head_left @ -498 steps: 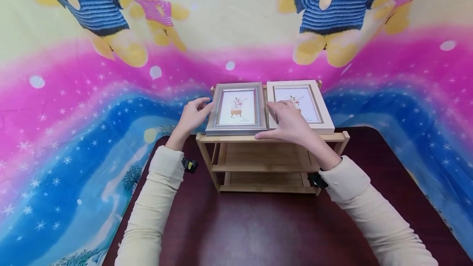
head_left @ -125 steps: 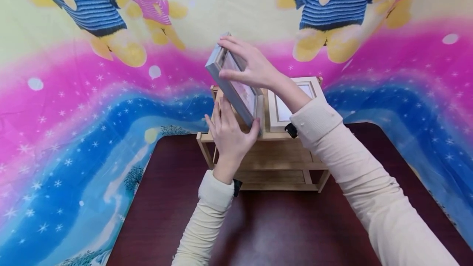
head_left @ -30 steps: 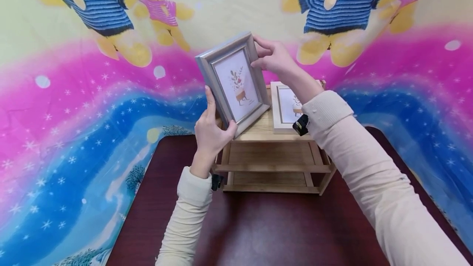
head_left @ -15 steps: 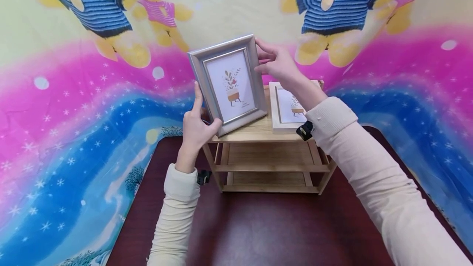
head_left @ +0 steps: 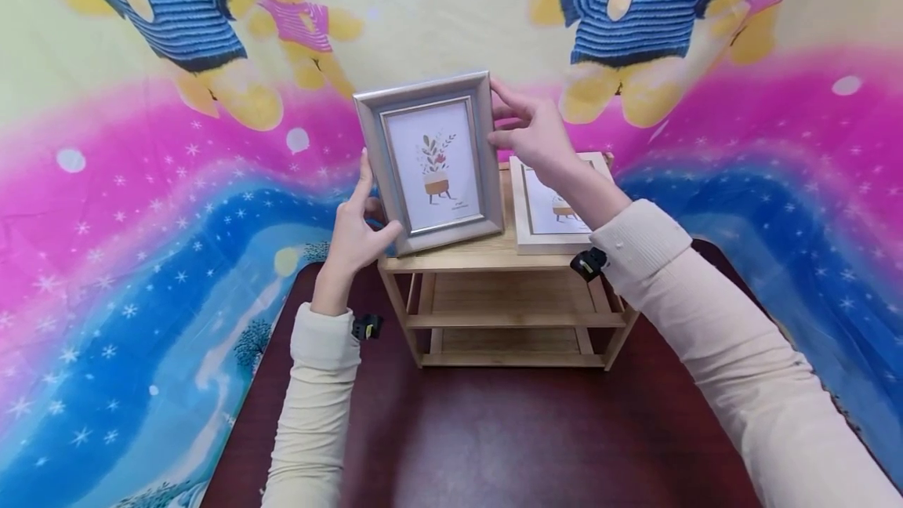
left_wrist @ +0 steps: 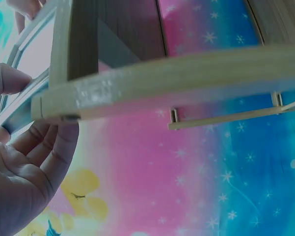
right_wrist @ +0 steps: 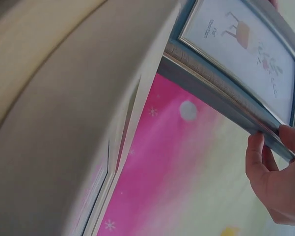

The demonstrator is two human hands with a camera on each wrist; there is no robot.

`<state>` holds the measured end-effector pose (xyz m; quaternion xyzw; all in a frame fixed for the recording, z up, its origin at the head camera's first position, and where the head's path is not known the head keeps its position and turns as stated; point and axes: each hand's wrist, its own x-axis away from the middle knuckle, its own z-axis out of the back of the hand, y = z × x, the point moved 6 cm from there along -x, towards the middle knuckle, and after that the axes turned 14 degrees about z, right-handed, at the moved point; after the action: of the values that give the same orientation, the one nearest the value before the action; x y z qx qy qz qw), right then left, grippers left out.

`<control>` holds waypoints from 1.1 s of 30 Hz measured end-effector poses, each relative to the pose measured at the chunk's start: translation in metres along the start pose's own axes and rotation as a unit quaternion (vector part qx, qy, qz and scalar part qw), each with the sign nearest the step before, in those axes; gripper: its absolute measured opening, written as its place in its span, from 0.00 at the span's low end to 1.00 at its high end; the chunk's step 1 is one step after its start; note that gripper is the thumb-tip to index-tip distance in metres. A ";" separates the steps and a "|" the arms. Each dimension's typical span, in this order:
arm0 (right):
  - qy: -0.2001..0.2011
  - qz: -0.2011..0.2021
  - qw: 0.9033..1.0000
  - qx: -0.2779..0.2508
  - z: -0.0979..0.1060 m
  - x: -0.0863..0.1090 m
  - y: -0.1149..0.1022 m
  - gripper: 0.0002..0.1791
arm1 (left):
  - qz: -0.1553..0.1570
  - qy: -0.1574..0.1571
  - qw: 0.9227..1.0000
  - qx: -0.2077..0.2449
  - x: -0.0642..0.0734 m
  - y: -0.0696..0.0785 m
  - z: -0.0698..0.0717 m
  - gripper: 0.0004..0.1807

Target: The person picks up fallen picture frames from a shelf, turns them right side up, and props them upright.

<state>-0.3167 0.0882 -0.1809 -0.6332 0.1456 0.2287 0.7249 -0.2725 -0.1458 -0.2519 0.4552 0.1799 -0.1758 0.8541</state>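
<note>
A silver-grey picture frame [head_left: 488,171] with a potted-plant print stands nearly upright, leaning slightly left, over the left part of the wooden rack's top shelf [head_left: 466,259]. My left hand [head_left: 355,227] grips its lower left edge, thumb in front and fingers along the side and behind. At the upper right edge, my right hand [head_left: 539,136] pinches the frame between thumb and fingers; the right wrist view shows this hand [right_wrist: 280,182] on the frame's edge. A cream picture frame [head_left: 522,218] with a similar print lies face up on the shelf's right part, partly covered by my right forearm.
Two lower shelves of the rack [head_left: 511,321] lie below the top one. The rack stands on a dark red table [head_left: 487,429]. Behind hangs a cloth [head_left: 437,14] printed with teddy bears and snowflakes.
The grey frame lay flat beside the cream one at first, then was lifted and turned sideways. Over the last second it has swung to face forward, its lower left corner moving left with my left hand.
</note>
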 end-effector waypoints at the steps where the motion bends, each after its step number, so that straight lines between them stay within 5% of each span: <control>1: 0.003 0.003 1.000 0.000 0.000 0.001 0.000 0.39 | 0.000 -0.004 1.000 0.003 -0.001 -0.001 0.001 0.52; 27: 0.027 0.038 0.997 0.059 0.001 0.034 -0.015 0.38 | 0.031 -0.071 0.995 -0.056 -0.003 -0.001 0.007 0.52; 31: 0.014 0.035 0.997 0.062 0.004 0.038 -0.016 0.37 | 0.045 -0.058 0.995 -0.065 0.004 0.002 0.008 0.51; 33: 0.006 0.036 0.996 0.076 0.009 0.043 -0.017 0.33 | 0.043 -0.026 0.997 -0.061 0.009 0.004 0.011 0.50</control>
<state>-0.2717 0.1015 -0.1866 -0.5717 0.1901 0.2389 0.7616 -0.2613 -0.1541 -0.2480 0.4052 0.1480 -0.1391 0.8914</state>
